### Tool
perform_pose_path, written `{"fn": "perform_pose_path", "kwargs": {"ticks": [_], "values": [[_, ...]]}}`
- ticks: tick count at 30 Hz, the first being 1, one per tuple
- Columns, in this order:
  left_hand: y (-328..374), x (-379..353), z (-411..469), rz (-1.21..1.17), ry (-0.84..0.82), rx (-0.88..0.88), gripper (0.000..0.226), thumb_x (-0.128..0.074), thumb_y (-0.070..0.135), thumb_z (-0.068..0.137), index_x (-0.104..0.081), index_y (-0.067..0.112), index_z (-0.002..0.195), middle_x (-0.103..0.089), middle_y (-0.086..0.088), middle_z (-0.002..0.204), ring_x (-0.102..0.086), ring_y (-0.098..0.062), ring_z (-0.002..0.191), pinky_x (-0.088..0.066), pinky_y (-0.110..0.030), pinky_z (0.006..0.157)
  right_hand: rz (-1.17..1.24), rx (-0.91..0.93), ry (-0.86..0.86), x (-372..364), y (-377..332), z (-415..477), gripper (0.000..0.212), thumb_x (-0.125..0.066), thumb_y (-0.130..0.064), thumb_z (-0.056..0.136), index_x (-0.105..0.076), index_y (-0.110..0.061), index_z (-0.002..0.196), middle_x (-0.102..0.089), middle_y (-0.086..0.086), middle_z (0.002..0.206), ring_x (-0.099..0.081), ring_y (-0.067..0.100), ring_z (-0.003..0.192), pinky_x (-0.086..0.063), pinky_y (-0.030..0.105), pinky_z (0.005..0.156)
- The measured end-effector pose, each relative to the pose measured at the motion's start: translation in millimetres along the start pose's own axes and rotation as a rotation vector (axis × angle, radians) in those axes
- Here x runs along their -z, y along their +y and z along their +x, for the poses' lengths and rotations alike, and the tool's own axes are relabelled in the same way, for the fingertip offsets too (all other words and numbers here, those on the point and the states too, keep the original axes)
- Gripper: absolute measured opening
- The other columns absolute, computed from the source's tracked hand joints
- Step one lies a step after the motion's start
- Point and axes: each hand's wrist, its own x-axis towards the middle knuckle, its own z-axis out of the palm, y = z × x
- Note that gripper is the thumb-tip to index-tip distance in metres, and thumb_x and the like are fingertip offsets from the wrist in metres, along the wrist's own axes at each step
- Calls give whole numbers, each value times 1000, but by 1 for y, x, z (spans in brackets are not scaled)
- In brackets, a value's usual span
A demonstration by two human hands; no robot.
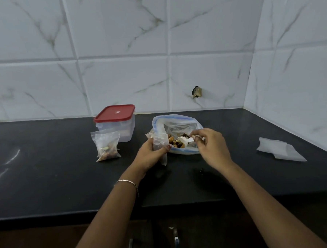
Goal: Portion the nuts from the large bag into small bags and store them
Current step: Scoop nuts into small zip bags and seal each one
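Note:
The large zip bag (179, 123) with a blue seal lies open on the black counter, mixed nuts (176, 142) showing in its mouth. My left hand (151, 154) grips a small clear bag (159, 141) upright at the large bag's left edge. My right hand (211, 146) pinches the handle of a white plastic scoop (184, 139) whose bowl sits among the nuts. A small bag (107, 147) holding nuts stands to the left.
A clear container with a red lid (117, 122) stands behind the filled small bag. Flat clear small bags (279, 149) lie at the right near the corner wall. The black counter (48, 177) ends at a front edge above cabinet doors.

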Motion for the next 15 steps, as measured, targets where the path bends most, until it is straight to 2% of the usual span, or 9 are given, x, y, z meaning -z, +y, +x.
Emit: {"fn": "perform_pose_path", "kwargs": {"ticks": [2, 7, 9, 11, 13, 15], "values": [[0, 0, 0, 3, 5, 0, 54, -73, 37, 82, -54, 21, 130, -64, 1, 119, -58, -15, 112, -48, -31, 92, -111, 139, -8, 0, -6, -4, 20, -58, -14, 94, -71, -20, 107, -66, -7, 100, -55, 4, 81, -43, 18, 71], [-1, 0, 1, -18, 10, 4, 53, -73, 36, 82, -53, 20, 129, -64, 1, 118, -59, -13, 109, -48, -28, 88, -135, 215, -17, -1, -9, -8, 22, -56, -13, 94, -70, -18, 111, -66, -3, 100, -60, 11, 87, -45, 20, 74], [0, -1, 1, -25, 8, -1, 51, -73, 35, 83, -53, 20, 128, -64, 2, 118, -59, -13, 109, -47, -24, 84, -72, 110, -22, -3, -11, -6, 21, -57, -13, 94, -71, -17, 109, -67, -4, 100, -60, 7, 84, -46, 18, 73], [1, -2, 1, -30, -2, -8, 50, -72, 35, 83, -54, 21, 127, -63, 2, 118, -59, -12, 109, -47, -22, 81, 38, -82, -27, -6, -9, 0, 19, -58, -12, 94, -73, -16, 105, -69, -4, 95, -63, 6, 79, -48, 18, 69], [1, -3, 2, -45, -21, -16, 52, -72, 34, 83, -52, 20, 129, -63, 2, 120, -59, -11, 110, -47, -21, 81, 207, -295, -31, -10, -4, 9, 16, -60, -12, 92, -74, -15, 99, -71, -2, 91, -67, 11, 77, -54, 26, 68], [2, -3, 2, -66, -51, -23, 54, -72, 33, 84, -51, 20, 132, -62, 3, 122, -58, -10, 112, -47, -21, 82, 416, -503, -41, -13, -1, 16, 15, -59, -8, 90, -74, -10, 96, -73, 6, 87, -66, 11, 64, -52, 26, 54]]}}
